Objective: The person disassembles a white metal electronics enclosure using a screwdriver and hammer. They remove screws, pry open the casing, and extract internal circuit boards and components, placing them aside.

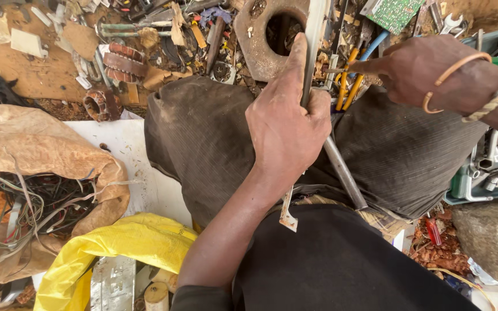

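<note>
Gripping a flat metal strip (312,34) upright over my lap, my left hand (286,124) is fisted around it, while my right hand (433,72) beyond pinches a thin tool (336,71) against it, above scattered scrap (145,52).

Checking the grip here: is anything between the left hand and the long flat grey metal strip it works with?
Nothing visible does: the left hand is already wrapped around the long flat grey metal strip, thumb lying along it.
</note>
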### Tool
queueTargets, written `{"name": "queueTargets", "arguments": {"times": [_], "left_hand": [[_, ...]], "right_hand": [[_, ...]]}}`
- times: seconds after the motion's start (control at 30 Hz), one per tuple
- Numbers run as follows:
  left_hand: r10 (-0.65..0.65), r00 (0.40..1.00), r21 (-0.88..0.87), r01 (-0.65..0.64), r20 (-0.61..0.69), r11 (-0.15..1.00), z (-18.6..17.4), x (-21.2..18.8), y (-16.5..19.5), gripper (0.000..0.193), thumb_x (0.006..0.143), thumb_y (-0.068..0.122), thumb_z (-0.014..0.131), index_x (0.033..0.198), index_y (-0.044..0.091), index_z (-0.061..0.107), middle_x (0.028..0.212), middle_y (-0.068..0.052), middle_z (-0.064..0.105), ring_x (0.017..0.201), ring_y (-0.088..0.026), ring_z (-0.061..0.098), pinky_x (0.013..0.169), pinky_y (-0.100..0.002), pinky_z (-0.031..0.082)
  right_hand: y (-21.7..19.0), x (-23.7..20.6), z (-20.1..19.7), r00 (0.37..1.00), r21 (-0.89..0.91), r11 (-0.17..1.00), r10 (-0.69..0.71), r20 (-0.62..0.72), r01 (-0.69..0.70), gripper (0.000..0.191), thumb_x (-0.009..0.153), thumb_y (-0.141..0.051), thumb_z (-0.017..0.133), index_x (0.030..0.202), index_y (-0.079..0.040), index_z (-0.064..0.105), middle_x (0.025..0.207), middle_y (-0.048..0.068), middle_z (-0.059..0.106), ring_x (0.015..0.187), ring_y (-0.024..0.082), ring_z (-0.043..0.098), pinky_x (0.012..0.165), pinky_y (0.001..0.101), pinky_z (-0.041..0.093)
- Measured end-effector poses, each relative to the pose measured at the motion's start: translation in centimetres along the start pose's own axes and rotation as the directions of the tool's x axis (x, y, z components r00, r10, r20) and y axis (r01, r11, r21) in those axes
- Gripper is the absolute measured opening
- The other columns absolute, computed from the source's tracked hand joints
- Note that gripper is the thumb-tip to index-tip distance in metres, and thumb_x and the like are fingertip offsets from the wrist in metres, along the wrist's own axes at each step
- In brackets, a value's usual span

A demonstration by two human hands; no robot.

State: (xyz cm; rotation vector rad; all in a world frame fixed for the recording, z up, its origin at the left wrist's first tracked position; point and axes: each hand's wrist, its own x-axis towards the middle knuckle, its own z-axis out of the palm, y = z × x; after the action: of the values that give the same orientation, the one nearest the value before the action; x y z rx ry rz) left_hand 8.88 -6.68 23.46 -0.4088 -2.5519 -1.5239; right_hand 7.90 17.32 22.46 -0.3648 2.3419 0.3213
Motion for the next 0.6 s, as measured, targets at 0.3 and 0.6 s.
{"name": "queueTargets", "arguments": {"times": [0.3,0.6], "left_hand": [[-0.118,0.990,0.067,0.114,0.073,0.991,-0.4,0.3,0.3,0.062,0.090,0.007,0.066,0.151,0.003,0.054,0.078,-0.011,0.066,0.062,-0.021,0.067,0.066,-0.035,0.057],[-0.090,0.994,0.007,0.089,0.061,0.996,-0.6,0.1,0.3,0.058,0.093,0.008,0.065,0.150,0.004,0.052,0.099,-0.017,0.073,0.077,-0.026,0.074,0.074,-0.035,0.060]], "right_hand": [[2.0,2.6,-2.2,0.994,0.019,0.994,-0.104,-0.024,0.105,0.048,0.104,-0.019,0.058,0.143,-0.046,0.062,0.078,0.001,0.075,0.049,0.015,0.057,0.052,0.0310,0.053],[2.7,2.2,2.4,0.813,0.155,0.853,-0.398,-0.426,0.499,0.069,0.085,-0.014,0.062,0.145,-0.047,0.055,0.102,-0.002,0.079,0.060,0.011,0.064,0.054,0.0371,0.056]]}}
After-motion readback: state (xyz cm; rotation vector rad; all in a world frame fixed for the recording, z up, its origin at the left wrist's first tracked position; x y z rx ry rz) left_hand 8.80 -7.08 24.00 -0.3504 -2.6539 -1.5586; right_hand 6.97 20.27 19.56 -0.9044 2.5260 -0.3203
